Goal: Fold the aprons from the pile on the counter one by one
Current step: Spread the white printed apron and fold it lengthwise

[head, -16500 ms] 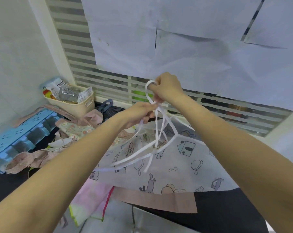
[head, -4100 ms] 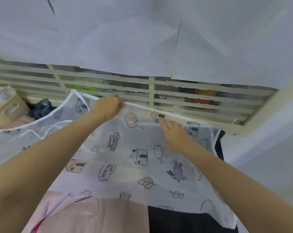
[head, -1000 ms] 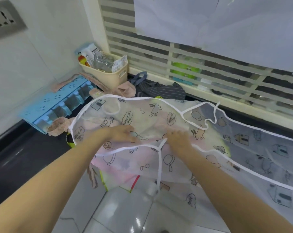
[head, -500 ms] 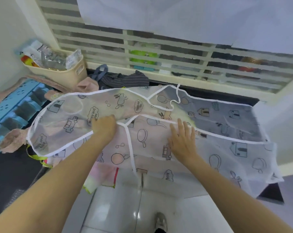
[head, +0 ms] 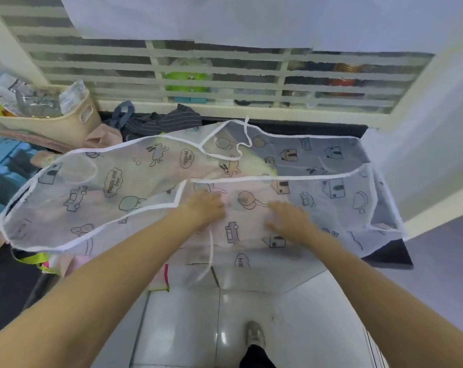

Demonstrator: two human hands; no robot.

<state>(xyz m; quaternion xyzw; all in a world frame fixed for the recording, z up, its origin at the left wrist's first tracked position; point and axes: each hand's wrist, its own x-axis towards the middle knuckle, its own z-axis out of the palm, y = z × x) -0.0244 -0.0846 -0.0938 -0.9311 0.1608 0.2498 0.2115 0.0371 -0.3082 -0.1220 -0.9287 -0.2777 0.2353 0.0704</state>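
- Apron point(head: 134, 187), sheer white with cartoon prints and white edging, lies spread across the dark counter point(head: 389, 254), its near edge hanging over the front.
- Left hand point(head: 206, 208) rests palm down on the apron near the middle, fingers loosely spread toward 12 o'clock, just beside a white strap point(head: 211, 251) that dangles toward 6 o'clock.
- Right hand point(head: 288, 220) lies flat on the cloth at 3 o'clock from the left hand, fingers spread, a little blurred.
- Beige basket point(head: 73, 123) of packets stands at 10 o'clock, touching a striped dark cloth point(head: 161, 122) at 11 o'clock.
- Blue rack point(head: 4, 166) sits at 9 o'clock.
- Pink cloth point(head: 156, 277) shows under the apron's near edge.
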